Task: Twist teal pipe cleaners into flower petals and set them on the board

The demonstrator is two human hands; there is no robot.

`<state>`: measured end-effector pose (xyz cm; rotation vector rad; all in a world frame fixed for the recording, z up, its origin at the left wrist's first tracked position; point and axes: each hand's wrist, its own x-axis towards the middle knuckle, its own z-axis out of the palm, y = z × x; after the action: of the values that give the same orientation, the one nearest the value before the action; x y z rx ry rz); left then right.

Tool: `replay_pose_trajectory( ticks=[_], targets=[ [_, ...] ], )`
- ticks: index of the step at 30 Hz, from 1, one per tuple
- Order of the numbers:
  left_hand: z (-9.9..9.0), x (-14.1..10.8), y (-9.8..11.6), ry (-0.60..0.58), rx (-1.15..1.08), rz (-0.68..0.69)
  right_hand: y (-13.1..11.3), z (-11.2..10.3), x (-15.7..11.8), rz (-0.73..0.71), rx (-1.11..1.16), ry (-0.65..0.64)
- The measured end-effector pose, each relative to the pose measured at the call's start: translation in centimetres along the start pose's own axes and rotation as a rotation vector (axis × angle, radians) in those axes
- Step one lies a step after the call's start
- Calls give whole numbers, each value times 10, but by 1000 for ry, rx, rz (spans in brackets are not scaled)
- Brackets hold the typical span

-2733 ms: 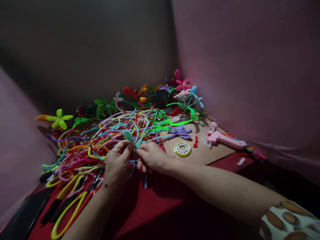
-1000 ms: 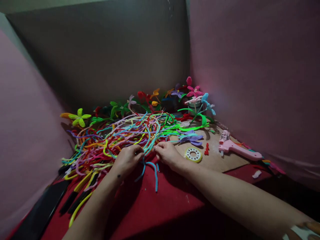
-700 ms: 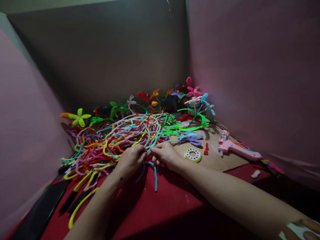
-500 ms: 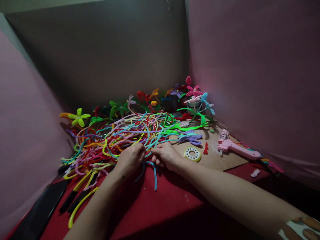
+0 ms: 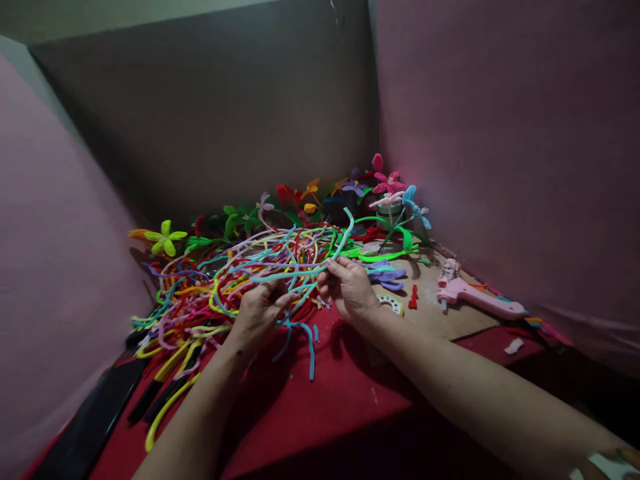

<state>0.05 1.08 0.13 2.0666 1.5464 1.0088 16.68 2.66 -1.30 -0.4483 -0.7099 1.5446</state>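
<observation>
My right hand (image 5: 347,287) pinches a light blue pipe cleaner (image 5: 343,243) between thumb and fingers. One end curves up above the hand, and a long stretch runs left over the pile. My left hand (image 5: 263,308) is closed, fingers curled and thumb pointing right, at light blue strands by its fingertips; the exact grip is partly hidden. Below the hands, short light blue pipe cleaner pieces (image 5: 311,350) lie on the red cloth (image 5: 340,393). Behind and left spreads a tangled pile of many-coloured pipe cleaners (image 5: 235,267).
Finished pipe-cleaner flowers (image 5: 167,238) line the back. On the right, a brown board (image 5: 450,320) bears a pink glue gun (image 5: 475,297), a tape roll (image 5: 391,304) and a small red piece (image 5: 413,297). A black flat object (image 5: 100,420) lies at left. Pink walls flank both sides.
My hands have moved apart. The right one rose up and right with the light blue pipe cleaner, now partly covering the tape roll. A small blue bit now shows beside the hanging strand.
</observation>
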Motion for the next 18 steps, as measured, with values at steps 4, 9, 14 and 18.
replay_pose_trajectory(
  ticks=[4, 9, 14, 18],
  targets=[
    [7, -7, 21, -38, -516, -109, 9, 3, -6, 37, -81, -97],
    [10, -1, 14, 53, -886, -266, 7, 3, -4, 87, 86, -76],
    [5, 4, 1, 92, -1066, -396, -8, -2, 7, 12, 223, 7],
    [0, 5, 1, 174, -1075, -452, -20, -5, 11, -23, 252, 47]
  ],
)
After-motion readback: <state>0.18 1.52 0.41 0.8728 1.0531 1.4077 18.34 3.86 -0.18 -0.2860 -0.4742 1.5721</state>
